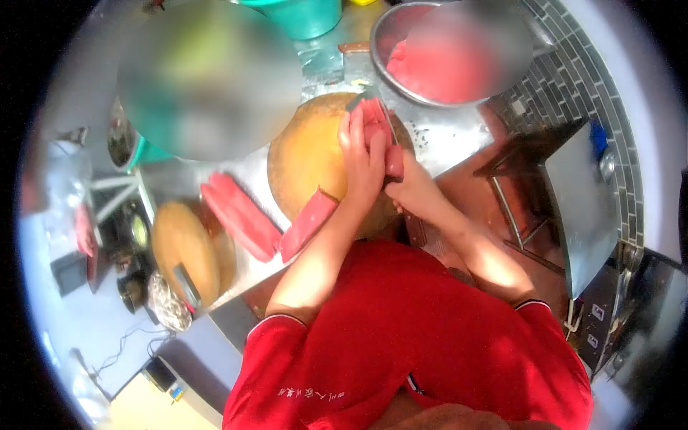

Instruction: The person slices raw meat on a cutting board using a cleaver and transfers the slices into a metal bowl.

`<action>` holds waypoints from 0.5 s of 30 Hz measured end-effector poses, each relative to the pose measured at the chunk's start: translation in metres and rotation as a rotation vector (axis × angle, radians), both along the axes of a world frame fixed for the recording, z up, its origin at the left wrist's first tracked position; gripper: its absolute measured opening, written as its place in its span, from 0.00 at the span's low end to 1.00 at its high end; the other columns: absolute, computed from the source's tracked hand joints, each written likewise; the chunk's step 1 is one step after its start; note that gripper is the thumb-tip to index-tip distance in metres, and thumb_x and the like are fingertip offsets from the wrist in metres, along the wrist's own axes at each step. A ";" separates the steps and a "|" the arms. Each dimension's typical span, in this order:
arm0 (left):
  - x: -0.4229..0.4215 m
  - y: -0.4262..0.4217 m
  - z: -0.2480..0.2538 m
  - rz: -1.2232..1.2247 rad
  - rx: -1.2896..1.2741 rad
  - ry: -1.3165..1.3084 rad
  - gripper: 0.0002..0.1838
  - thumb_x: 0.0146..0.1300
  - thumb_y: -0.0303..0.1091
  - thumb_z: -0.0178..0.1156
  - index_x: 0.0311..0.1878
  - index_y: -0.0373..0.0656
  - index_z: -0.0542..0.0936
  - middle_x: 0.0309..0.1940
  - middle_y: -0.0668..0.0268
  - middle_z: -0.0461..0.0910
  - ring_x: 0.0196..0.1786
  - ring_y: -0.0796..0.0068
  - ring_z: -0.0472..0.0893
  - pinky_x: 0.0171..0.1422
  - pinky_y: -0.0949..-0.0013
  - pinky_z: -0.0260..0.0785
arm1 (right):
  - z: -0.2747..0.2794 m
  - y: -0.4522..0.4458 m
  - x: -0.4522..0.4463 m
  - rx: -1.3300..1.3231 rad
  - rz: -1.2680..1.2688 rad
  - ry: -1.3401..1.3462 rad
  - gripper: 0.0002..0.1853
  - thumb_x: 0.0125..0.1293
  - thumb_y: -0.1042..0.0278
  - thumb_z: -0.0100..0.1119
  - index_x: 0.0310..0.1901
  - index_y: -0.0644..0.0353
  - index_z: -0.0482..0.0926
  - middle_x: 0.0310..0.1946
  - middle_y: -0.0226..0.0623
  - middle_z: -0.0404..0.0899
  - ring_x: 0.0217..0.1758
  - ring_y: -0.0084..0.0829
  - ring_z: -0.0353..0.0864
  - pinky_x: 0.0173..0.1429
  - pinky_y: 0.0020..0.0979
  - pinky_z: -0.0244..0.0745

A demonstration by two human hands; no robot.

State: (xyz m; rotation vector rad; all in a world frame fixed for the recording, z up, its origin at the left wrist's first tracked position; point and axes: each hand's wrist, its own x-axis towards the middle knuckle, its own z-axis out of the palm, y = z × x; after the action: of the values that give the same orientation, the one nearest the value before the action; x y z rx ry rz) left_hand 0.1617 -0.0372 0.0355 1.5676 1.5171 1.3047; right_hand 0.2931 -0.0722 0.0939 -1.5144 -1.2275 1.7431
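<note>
Ahead of me is a round wooden chopping board (304,154) with a block of pink meat (374,113) at its right side. My left hand (364,161) lies over the meat, fingers stretched forward and gripping it. Close beside it, my right hand (414,190) is closed around a cleaver (415,229), whose brown handle shows below the fist. The blade stands along the right side of the meat and is partly hidden by the hands and meat. Near my left forearm lie a short pink slab (308,226) and a longer pink piece (240,216).
A metal bowl (378,61) with pink pieces stands at the back right. A second round board (185,244), with a dark-bladed tool (186,285) on it, is at the left. A green tub (304,18) sits at the back. Parts of the view are blurred.
</note>
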 end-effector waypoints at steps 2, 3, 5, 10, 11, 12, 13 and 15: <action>0.014 0.028 0.028 -0.106 0.154 0.060 0.34 0.75 0.36 0.57 0.81 0.41 0.62 0.80 0.41 0.56 0.82 0.40 0.57 0.85 0.49 0.49 | 0.028 0.018 0.012 0.085 -0.041 -0.038 0.31 0.60 0.82 0.56 0.68 0.64 0.65 0.39 0.41 0.81 0.22 0.28 0.77 0.24 0.30 0.73; 0.026 0.038 0.044 -0.132 0.128 0.082 0.34 0.75 0.36 0.57 0.81 0.43 0.63 0.81 0.41 0.53 0.83 0.40 0.56 0.85 0.48 0.49 | 0.034 0.031 0.019 0.163 -0.057 -0.037 0.30 0.60 0.80 0.58 0.66 0.67 0.65 0.39 0.45 0.82 0.23 0.32 0.80 0.25 0.33 0.75; 0.046 0.078 0.046 -0.135 0.255 0.105 0.32 0.77 0.39 0.56 0.81 0.44 0.64 0.81 0.41 0.54 0.83 0.40 0.56 0.86 0.48 0.49 | 0.045 0.051 0.033 0.312 -0.090 -0.037 0.28 0.61 0.76 0.62 0.62 0.71 0.66 0.38 0.53 0.82 0.25 0.40 0.85 0.28 0.39 0.78; 0.089 0.146 0.084 -0.155 0.225 0.024 0.31 0.80 0.50 0.50 0.79 0.44 0.68 0.79 0.42 0.60 0.82 0.42 0.59 0.85 0.49 0.50 | 0.113 0.041 0.071 0.435 -0.192 -0.319 0.24 0.61 0.74 0.58 0.59 0.71 0.71 0.42 0.56 0.81 0.31 0.44 0.87 0.34 0.42 0.81; 0.096 0.167 0.080 -0.146 0.190 0.028 0.31 0.81 0.52 0.49 0.78 0.44 0.69 0.78 0.42 0.62 0.81 0.42 0.60 0.85 0.49 0.51 | 0.117 0.035 0.079 0.430 -0.222 -0.349 0.24 0.61 0.74 0.57 0.60 0.70 0.72 0.43 0.55 0.81 0.32 0.43 0.87 0.35 0.42 0.81; 0.098 0.197 0.056 -0.145 0.208 0.219 0.29 0.81 0.52 0.48 0.75 0.44 0.73 0.77 0.41 0.65 0.80 0.41 0.62 0.85 0.48 0.51 | 0.124 0.023 0.088 0.355 -0.276 -0.310 0.24 0.62 0.75 0.57 0.60 0.69 0.71 0.42 0.54 0.81 0.31 0.41 0.87 0.34 0.41 0.81; 0.097 0.223 0.027 -0.141 0.226 0.408 0.28 0.81 0.53 0.47 0.72 0.44 0.77 0.75 0.41 0.67 0.79 0.41 0.63 0.84 0.48 0.52 | 0.127 0.011 0.098 0.281 -0.328 -0.273 0.24 0.62 0.75 0.56 0.60 0.68 0.71 0.40 0.53 0.81 0.29 0.40 0.86 0.33 0.40 0.81; 0.086 0.250 -0.001 -0.043 0.314 0.476 0.25 0.80 0.52 0.49 0.59 0.42 0.86 0.65 0.45 0.80 0.73 0.43 0.72 0.79 0.47 0.60 | 0.113 -0.015 0.118 0.184 -0.400 -0.280 0.23 0.63 0.76 0.56 0.61 0.66 0.69 0.37 0.48 0.80 0.27 0.35 0.84 0.30 0.37 0.80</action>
State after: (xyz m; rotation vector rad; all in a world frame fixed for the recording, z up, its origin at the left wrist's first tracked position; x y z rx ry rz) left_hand 0.2479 0.2128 0.0341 2.2234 1.5894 1.2471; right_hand 0.4110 -0.0870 0.2068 -1.7860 -1.0844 1.1606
